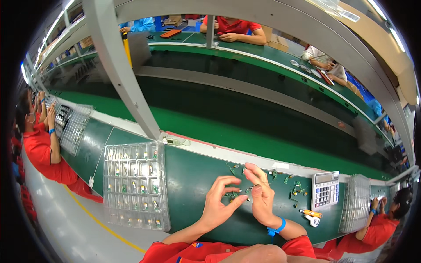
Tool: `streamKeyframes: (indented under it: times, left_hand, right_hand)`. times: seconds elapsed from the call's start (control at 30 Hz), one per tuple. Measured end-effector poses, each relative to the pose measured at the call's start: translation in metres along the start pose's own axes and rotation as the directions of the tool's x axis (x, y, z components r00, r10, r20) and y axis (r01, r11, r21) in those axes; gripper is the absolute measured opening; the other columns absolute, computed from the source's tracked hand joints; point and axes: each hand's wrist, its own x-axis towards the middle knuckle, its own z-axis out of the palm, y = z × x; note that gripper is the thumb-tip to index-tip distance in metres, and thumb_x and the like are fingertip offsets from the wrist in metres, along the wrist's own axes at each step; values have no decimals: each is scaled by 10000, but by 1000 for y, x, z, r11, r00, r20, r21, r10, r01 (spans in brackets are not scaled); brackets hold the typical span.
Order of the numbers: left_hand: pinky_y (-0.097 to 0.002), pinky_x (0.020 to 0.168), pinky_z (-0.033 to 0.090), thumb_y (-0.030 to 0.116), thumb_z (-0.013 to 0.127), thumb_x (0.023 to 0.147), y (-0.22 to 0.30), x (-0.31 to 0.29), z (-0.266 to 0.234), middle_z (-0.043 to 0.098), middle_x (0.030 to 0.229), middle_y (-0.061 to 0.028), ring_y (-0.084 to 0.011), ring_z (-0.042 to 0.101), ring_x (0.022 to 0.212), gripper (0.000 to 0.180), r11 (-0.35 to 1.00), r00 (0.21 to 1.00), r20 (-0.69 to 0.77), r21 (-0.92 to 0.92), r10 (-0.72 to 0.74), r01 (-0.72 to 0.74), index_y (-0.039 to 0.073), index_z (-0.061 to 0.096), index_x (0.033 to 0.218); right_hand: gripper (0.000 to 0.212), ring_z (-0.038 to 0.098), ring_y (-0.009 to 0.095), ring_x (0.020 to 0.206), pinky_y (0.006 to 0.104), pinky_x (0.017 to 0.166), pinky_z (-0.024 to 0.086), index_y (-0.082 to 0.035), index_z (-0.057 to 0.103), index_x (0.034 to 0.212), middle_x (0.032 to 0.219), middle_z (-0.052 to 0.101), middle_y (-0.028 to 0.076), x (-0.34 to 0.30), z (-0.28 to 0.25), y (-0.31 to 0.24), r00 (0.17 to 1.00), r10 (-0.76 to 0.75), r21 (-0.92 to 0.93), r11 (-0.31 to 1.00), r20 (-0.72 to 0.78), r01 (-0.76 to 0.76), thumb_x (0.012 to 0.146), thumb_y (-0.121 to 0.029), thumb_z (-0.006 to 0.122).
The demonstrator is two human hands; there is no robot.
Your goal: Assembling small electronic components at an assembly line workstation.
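Note:
My left hand (220, 202) is held over the green workbench (186, 188), its fingers curved and thumb apart, with nothing clearly gripped. Facing it, my right hand (262, 198) has its thumb bent in toward the fingers around something tiny that I cannot make out. A blue wrist strap (276, 225) with a cord circles my right wrist. Beneath and between the hands lie small green circuit boards (232, 195), partly hidden by the fingers. More small circuit boards with wires (298, 189) are scattered to the right of my right hand.
On the left, a clear compartment tray (136, 222) holds small boards. To the right are a calculator (325, 191), an orange-handled tool (310, 213), a white roll (313, 220) and stacked clear trays (356, 204). A grey post (125, 83) rises ahead beside the green conveyor (228, 144). Co-workers sit both sides.

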Motion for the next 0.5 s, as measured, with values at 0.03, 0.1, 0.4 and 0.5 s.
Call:
streamKeyframes:
  times: [0.03, 0.1, 0.4, 0.5]
  left_hand:
    - [-323, 832, 527, 41, 689, 834, 1, -1, -2, 525, 1160, -129, -203, 585, 1021, 402, 998, 998, 54, 68, 14, -17, -13, 516, 1193]
    - [-290, 744, 525, 50, 652, 866, 8, 2, 5, 582, 1073, -117, -181, 641, 863, 246, 999, 998, 66, 31, 18, -20, -18, 584, 1093]
    - [-257, 652, 531, 11, 569, 910, 6, 9, -13, 564, 917, -100, -136, 610, 753, 100, 986, 996, 77, 152, 53, -64, -63, 586, 975]
    - [-244, 615, 520, 0, 565, 904, 9, 7, -16, 564, 875, -94, -127, 597, 709, 75, 972, 998, 36, 225, 56, -63, -66, 584, 933]
  right_hand:
    - [425, 465, 283, 1143, 400, 973, 390, -9, 621, 1207, 1337, 498, 151, 0, 2, 2, 1000, 8, 52, 999, 11, -8, 994, -334, 447]
    - [453, 466, 281, 1180, 403, 999, 376, -6, 609, 1217, 1343, 495, 162, -2, 2, 3, 998, 5, 36, 999, 55, -7, 1003, -355, 415]
    - [289, 559, 234, 1069, 344, 901, 458, -16, 628, 1168, 1155, 624, 135, 7, -6, 4, 970, 110, 81, 988, 216, -130, 936, -180, 573]
    - [276, 625, 212, 903, 345, 869, 476, -10, 637, 1097, 1010, 669, 96, 3, -6, 2, 948, 272, 194, 933, 164, -302, 839, -92, 692]
